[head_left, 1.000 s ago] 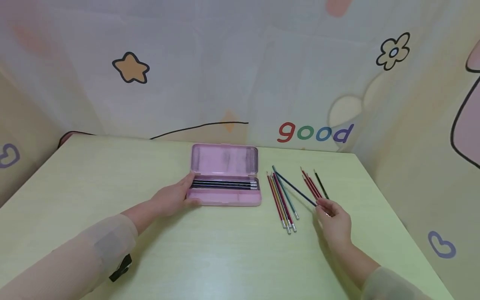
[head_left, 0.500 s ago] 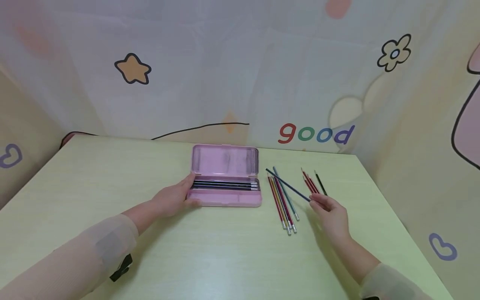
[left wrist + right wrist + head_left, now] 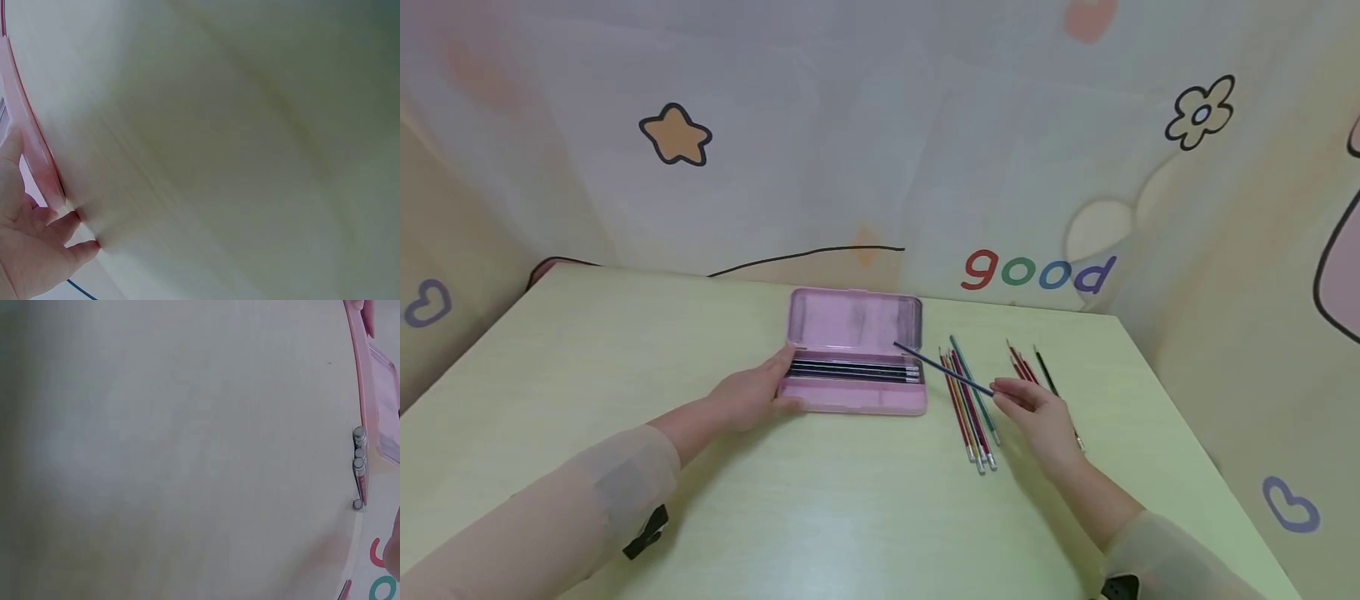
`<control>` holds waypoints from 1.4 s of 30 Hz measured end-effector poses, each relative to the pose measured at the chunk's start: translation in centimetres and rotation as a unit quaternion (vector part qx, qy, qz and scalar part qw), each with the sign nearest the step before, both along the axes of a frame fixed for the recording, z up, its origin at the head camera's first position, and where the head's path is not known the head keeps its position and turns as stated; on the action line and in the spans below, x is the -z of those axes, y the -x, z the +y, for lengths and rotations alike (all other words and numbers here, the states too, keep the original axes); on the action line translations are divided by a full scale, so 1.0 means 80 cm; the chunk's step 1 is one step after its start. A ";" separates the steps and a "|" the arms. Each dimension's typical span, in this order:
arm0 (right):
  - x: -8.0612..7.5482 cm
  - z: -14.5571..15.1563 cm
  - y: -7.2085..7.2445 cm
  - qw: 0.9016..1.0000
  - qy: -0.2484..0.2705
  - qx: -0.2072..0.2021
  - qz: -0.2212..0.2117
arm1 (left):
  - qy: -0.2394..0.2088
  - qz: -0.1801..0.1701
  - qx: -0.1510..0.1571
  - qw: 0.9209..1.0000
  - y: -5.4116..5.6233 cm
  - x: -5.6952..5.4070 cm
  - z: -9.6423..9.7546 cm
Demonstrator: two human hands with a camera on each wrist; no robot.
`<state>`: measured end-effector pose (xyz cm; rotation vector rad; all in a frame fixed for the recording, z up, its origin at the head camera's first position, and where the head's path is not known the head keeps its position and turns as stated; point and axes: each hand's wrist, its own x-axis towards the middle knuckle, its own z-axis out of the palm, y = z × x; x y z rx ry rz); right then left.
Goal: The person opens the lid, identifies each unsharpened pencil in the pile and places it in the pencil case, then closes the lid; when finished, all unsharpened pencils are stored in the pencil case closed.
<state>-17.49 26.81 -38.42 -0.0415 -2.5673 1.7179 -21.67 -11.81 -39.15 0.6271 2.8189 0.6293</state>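
Note:
A pink pencil case [image 3: 827, 395] lies with its lid up, with several dark pencils [image 3: 850, 372] lying lengthwise inside. My left hand [image 3: 747, 400] holds its left end; in the left wrist view the thumb lies against the case wall [image 3: 28, 125]. Between thumb and fingers, my right hand [image 3: 1037, 421] pinches a dark blue pencil [image 3: 942, 367], raised above the table. The pencil's far tip overlaps the case's right side in the head view. Only a sliver of the right hand [image 3: 392, 553] shows in the right wrist view.
Right of the case lie several red, yellow and teal pencils [image 3: 964, 408], eraser ends toward me. Farther right are several red pencils [image 3: 1021, 365] and a black pencil [image 3: 1045, 371], partly hidden by the right hand. A printed cloth [image 3: 820, 150] hangs behind the table.
My right hand has moved left with the dark blue pencil, bringing its tip from over the loose pencils to over the case. The left hand stays on the case.

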 end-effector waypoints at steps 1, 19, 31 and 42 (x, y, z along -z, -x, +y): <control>0.000 -0.001 0.002 1.000 -0.001 -0.004 -0.004 | 0.000 0.000 0.000 1.000 0.000 0.000 0.001; -0.011 -0.046 0.040 0.994 -0.042 -0.079 -0.056 | 0.008 -0.008 -0.013 1.000 0.000 0.001 0.001; -0.007 -0.066 0.063 0.990 -0.049 -0.125 -0.051 | 0.001 -0.006 -0.009 1.000 0.002 0.005 -0.001; -0.010 -0.091 0.086 0.984 -0.080 -0.144 -0.071 | 0.008 -0.007 -0.008 1.000 0.003 0.004 0.000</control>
